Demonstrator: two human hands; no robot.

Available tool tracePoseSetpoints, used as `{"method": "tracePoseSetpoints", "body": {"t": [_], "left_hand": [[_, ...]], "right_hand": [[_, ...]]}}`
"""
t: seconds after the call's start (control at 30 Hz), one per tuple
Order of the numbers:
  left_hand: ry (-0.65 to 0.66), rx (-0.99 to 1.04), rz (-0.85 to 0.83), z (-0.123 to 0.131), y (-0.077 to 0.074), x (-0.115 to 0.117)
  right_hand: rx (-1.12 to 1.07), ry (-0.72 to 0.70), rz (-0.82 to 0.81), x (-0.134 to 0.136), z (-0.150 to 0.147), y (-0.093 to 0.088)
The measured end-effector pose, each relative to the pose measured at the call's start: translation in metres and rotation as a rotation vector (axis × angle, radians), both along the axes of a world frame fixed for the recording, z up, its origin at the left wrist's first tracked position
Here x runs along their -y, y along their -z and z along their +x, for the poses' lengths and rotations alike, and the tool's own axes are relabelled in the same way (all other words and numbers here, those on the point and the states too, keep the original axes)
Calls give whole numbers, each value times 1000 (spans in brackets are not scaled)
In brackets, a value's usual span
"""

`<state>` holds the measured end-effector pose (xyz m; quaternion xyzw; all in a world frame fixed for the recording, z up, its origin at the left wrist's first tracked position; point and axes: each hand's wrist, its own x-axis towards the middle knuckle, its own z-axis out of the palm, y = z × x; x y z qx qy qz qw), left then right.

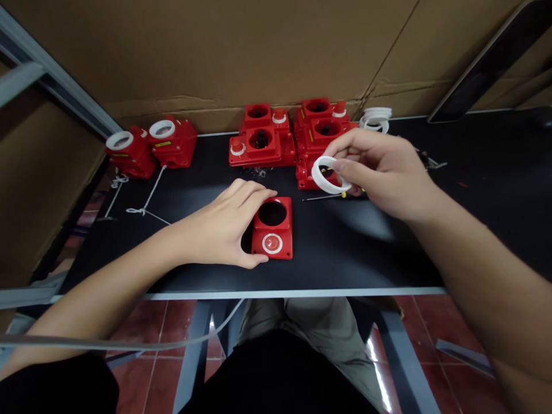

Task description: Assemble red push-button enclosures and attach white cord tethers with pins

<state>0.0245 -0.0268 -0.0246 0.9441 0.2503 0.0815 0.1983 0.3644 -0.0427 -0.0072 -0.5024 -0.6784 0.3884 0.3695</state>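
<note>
While left hand (224, 227) grips red housing (272, 228) on table (366, 253), right hand (379, 169), raised, pinches white ring (324, 175).

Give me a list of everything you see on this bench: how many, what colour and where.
red housing: one, red, front centre of the table, round hole on top
white ring: one, white, held above the table, right of centre
ringed housings: two, red with white rings on top, back left
housing cluster: several, red, back centre, exact count unclear
ring stack: a few, white, right of the cluster
cords: white, left part of the table
thin tool: one, dark with a yellow end, in front of the cluster
table: one, black
cardboard: brown, behind the table
left hand: grips the red housing
right hand: pinches the white ring
</note>
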Motion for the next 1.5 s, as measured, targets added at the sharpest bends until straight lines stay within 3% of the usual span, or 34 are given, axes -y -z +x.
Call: {"method": "tracePoseSetpoints", "body": {"t": [0.23, 0.5, 1.03, 1.17, 1.37, 1.5], "left_hand": [[8, 14, -24, -3, 3, -4], [42, 34, -57, -1, 5, -4], [21, 63, -48, -2, 6, -6], [15, 123, -73, 2, 14, -7], [6, 229, -154, 5, 38, -3], [28, 253, -136, 3, 41, -5]], "right_hand": [[-3, -23, -16, 0, -2, 2], [-115, -72, 83, -4, -1, 15], [-122, -93, 74, -5, -3, 17], [-68, -191, -24, -2, -9, 22], [-95, -226, -99, 4, -27, 34], [-110, -230, -132, 6, -28, 36]]}}
